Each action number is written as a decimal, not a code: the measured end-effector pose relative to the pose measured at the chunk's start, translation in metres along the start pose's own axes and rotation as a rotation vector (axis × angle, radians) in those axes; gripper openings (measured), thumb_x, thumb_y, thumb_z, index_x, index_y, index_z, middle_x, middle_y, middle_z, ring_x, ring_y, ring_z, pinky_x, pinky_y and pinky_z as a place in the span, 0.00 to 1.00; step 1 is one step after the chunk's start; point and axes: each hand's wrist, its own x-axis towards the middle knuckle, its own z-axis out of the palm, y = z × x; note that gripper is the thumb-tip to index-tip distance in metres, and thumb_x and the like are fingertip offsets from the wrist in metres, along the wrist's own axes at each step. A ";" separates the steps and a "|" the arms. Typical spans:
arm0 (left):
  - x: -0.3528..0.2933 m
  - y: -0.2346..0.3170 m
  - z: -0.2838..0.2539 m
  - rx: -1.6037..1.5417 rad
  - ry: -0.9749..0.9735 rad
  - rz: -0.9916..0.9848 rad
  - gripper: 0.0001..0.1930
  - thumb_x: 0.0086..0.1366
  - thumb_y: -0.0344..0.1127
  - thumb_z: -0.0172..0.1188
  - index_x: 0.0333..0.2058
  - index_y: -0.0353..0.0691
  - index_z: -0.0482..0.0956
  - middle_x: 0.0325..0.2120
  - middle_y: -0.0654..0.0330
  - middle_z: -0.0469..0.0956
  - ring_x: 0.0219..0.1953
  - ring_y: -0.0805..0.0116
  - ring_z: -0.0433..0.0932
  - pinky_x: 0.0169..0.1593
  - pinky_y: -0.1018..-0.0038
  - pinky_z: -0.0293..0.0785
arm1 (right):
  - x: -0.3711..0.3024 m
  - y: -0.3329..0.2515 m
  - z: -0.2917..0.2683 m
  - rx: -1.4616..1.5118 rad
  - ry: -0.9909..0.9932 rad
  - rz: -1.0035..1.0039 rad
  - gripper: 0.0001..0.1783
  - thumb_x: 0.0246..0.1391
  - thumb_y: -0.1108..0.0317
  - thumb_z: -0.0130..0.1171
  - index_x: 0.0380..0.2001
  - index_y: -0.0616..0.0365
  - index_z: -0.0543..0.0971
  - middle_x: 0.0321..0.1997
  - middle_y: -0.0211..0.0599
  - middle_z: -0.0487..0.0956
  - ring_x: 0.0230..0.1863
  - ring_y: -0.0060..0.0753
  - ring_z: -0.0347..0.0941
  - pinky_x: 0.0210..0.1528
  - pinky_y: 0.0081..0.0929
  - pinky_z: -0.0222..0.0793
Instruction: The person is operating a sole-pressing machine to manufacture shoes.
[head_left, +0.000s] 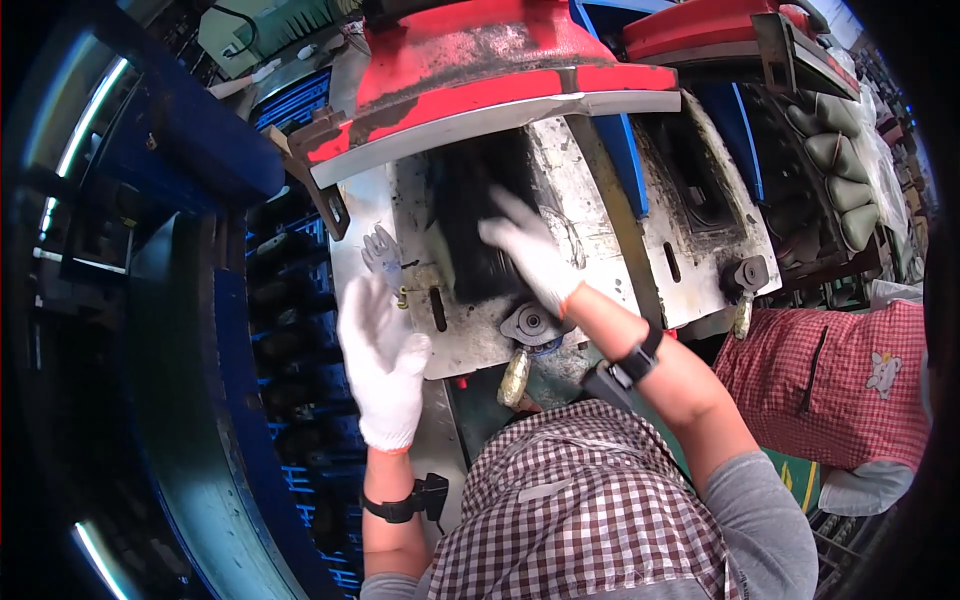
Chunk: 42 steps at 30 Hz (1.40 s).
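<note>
I see my white-gloved left hand (378, 360) and white-gloved right hand (532, 252) spread, the right over the black rectangular section (465, 235) of a silver metal plate (578, 190), likely for easy reach.

Fisheye view from my head looks down at close range on my left hand (380, 365), right hand (535, 252) and apron (590, 510).

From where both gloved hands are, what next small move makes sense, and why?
I'd probably ease the right hand down toward the dark middle section of the metal plate: it extends over that section and seems empty. The left hand, open and empty, is nearer the grey glove, so it seems less well placed.
</note>
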 end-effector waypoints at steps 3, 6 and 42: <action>0.025 0.045 -0.006 0.087 0.040 0.345 0.40 0.66 0.34 0.69 0.71 0.31 0.60 0.67 0.43 0.69 0.70 0.52 0.70 0.74 0.58 0.63 | 0.057 0.005 -0.013 -0.620 0.274 0.021 0.52 0.53 0.45 0.66 0.76 0.56 0.62 0.72 0.68 0.69 0.74 0.60 0.65 0.74 0.42 0.63; 0.054 0.084 -0.004 0.191 0.072 0.565 0.39 0.65 0.31 0.69 0.70 0.30 0.61 0.66 0.42 0.71 0.69 0.53 0.71 0.72 0.61 0.65 | 0.075 0.006 0.001 -0.932 0.251 0.040 0.53 0.49 0.39 0.69 0.76 0.44 0.65 0.63 0.63 0.72 0.63 0.62 0.73 0.65 0.45 0.73; 0.079 -0.028 0.128 1.077 -0.931 0.199 0.20 0.71 0.55 0.55 0.40 0.43 0.80 0.31 0.47 0.84 0.37 0.44 0.85 0.43 0.50 0.78 | -0.139 0.119 -0.014 0.863 -0.851 0.739 0.40 0.72 0.46 0.54 0.77 0.54 0.57 0.73 0.44 0.67 0.72 0.44 0.65 0.70 0.51 0.63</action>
